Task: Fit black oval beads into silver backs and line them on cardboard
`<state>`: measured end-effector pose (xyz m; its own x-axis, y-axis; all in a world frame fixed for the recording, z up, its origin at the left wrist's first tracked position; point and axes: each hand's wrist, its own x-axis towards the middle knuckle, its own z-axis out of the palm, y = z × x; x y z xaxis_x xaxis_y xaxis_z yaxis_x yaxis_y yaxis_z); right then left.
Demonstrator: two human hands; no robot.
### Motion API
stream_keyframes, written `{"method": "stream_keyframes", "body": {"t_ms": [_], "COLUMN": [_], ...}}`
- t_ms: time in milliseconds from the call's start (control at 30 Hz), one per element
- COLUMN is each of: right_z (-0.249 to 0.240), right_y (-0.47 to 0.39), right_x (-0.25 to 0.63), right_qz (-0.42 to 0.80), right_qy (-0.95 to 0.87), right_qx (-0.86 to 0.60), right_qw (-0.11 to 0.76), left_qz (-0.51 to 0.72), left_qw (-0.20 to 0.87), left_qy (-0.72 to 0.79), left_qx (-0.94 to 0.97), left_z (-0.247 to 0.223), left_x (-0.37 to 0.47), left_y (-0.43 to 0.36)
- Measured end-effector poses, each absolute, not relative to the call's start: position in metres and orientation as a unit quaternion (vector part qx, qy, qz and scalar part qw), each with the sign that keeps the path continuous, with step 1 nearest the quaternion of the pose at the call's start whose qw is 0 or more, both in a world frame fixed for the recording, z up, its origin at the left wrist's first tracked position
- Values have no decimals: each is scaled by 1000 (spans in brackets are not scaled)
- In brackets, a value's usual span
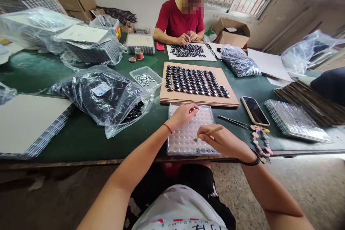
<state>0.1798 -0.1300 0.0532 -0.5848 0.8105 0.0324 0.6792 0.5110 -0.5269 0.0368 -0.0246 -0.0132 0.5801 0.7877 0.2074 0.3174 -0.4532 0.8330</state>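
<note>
Tan wood shows in the person's right hand (215, 140), whose fingers are closed around a slim tan wooden stick (217, 129). Its long axis runs slantwise, from the far right down to the near left, and the small dark tip points near and left, over a shallow clear plastic tray with rows of round cells (174, 145). Whether the tip touches a cell, I cannot tell. Small shiny dark pieces (206, 150) sit in the tray's near row, toward the right; they lie nearer the right hand, just on its near side. The left hand (184, 115) is over the tray's far left part, fingers loosely bent; whether it pinches anything, I cannot tell. Just beyond the tray, brown cardboard sheets (229, 100) bear rows of glossy black oval pieces (192, 81). Dark slender tweezers (233, 121) lie to the right.
</note>
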Motion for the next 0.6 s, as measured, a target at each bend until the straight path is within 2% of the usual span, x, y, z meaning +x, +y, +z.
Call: {"method": "stream_keyframes", "body": {"t_ms": [133,367,600], "right_z": [50,6,-6], "right_y": [-83,-29,-47], "right_x": [192,198,190], "right_qz": [176,236,153], "right_qy": [-836,-763,-791], "right_qx": [-472,-476,-469], "right_qw": [219,369,363], "left_qz": [348,347,222], "left_qw": [378,252,176], "left_qy": [345,389,434], "left_qx": [785,816,855], "left_z": [-9,-10,-7], "left_x": [34,29,28], "left_y": [-25,-24,-21]}}
